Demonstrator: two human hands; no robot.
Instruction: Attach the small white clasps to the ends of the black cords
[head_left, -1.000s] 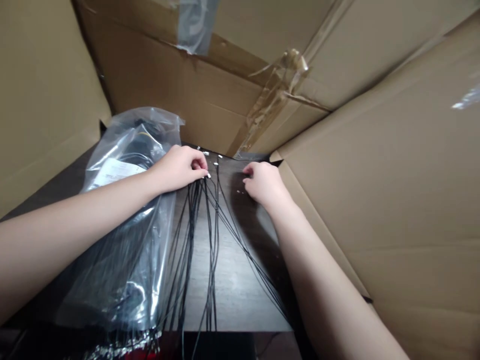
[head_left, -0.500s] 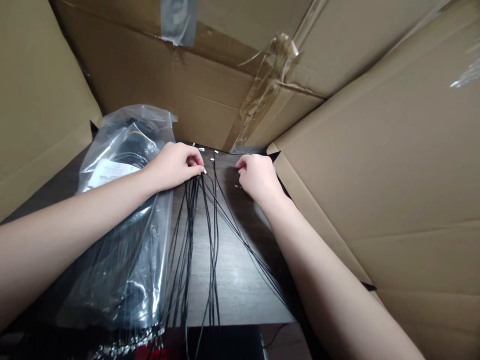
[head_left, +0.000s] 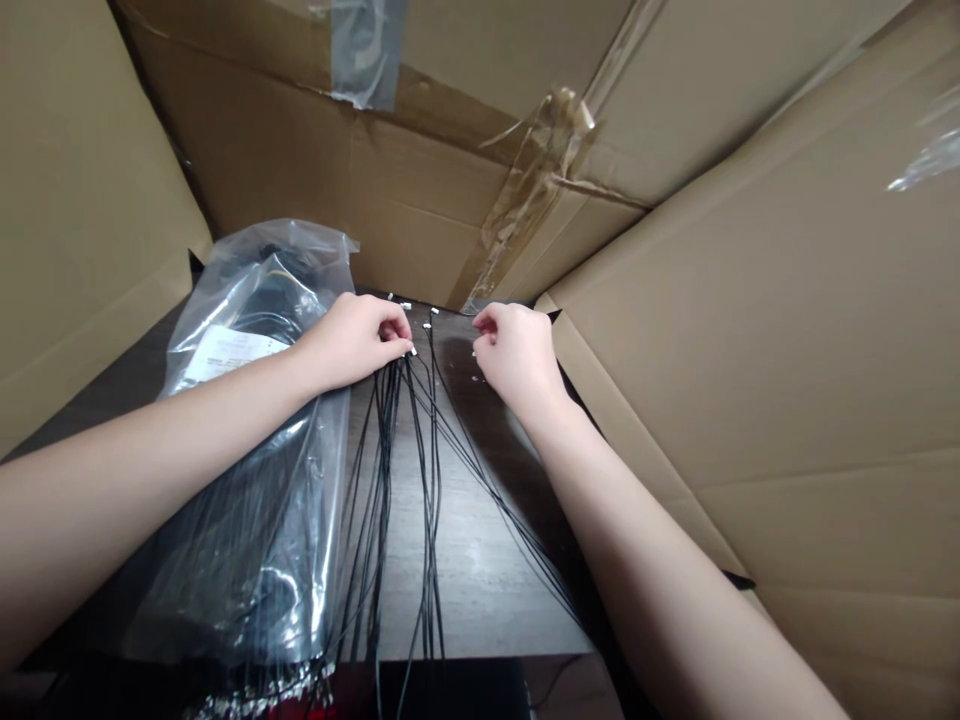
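Thin black cables (head_left: 386, 430) with small white connectors run down the dark table and over its front edge. My left hand (head_left: 364, 335) is closed, thumb and fingers pinching a cable end; a white connector (head_left: 412, 351) shows at its fingertips. Beyond it, more white connectors (head_left: 406, 306) lie near the back of the table. To the right, my right hand (head_left: 514, 345) hovers low over the table with curled fingers pressed together. Whether a small thing sits in that pinch is hidden. A few cables cross toward the right forearm.
On the left lies a clear plastic bag (head_left: 300, 500) of black cables with a white label (head_left: 229, 352), its connector ends hanging past the front edge. Cardboard panels (head_left: 427, 190) stand behind and at both sides. Small white bits (head_left: 478, 379) lie on the table (head_left: 487, 590) near my right hand.
The view has shifted slightly, so everything sits a little lower in the picture. My right hand has risen slightly relative to the table; my left keeps its pinch.
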